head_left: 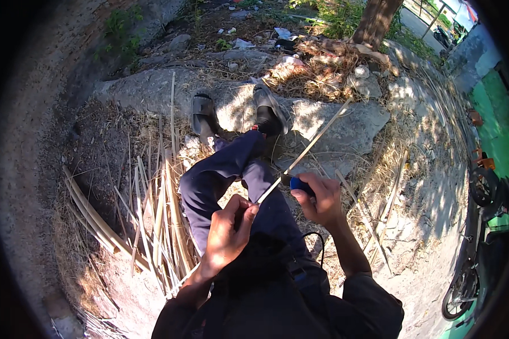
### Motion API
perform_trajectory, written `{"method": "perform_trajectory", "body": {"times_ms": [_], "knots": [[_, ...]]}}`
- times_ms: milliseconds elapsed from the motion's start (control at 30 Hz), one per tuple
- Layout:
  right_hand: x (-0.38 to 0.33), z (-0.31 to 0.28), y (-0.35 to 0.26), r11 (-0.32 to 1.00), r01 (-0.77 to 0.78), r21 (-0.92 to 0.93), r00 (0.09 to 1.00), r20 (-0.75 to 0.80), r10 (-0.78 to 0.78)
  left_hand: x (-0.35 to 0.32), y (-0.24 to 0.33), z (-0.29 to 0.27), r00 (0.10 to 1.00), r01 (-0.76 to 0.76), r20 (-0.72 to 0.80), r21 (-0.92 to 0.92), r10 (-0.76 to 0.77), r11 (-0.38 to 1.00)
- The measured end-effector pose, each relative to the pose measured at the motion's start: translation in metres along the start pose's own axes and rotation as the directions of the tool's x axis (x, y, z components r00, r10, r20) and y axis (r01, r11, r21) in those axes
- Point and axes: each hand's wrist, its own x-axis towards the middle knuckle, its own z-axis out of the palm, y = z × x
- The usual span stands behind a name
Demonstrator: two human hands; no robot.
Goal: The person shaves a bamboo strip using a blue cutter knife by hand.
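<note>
My left hand [229,229] is closed, thumb and fingers pinching the near end of a long, thin, pale strip [318,138] that looks like split bamboo or cane. The strip slants away over my lap to the far right. Closed as well, my right hand [322,198] grips a blue-handled tool [301,185]. A small dark part of this tool meets the strip a little beyond my left hand; its exact shape is too small to make out. Below both hands are my dark trousers [220,169].
Many pale strips [161,220] lie heaped on the ground at left, with several more [387,209] at right. Beyond my sandals [270,110] lie flat stones [345,133], dry grass and a tree trunk [377,22]. A motorbike [464,291] stands at the right edge.
</note>
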Motion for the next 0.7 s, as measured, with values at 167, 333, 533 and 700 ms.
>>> {"method": "perform_trajectory", "body": {"times_ms": [167,333,533,700], "knots": [[-0.009,0.014,-0.020,0.994,0.113,0.001,0.988,0.105,-0.113,0.000,0.001,0.001,0.999,-0.039,-0.005,-0.149,0.039,0.988],[-0.007,0.015,-0.028,0.996,0.088,0.022,0.989,0.117,-0.091,-0.002,0.001,0.000,0.998,-0.052,0.011,-0.214,0.056,0.975],[-0.005,0.014,-0.030,0.994,0.108,-0.006,0.987,0.119,-0.107,-0.005,0.000,0.000,0.998,-0.056,0.017,-0.218,0.061,0.974],[-0.002,0.016,-0.023,0.997,0.081,-0.005,0.997,0.018,-0.081,-0.005,-0.004,0.002,0.999,-0.048,-0.004,-0.201,0.048,0.978]]}}
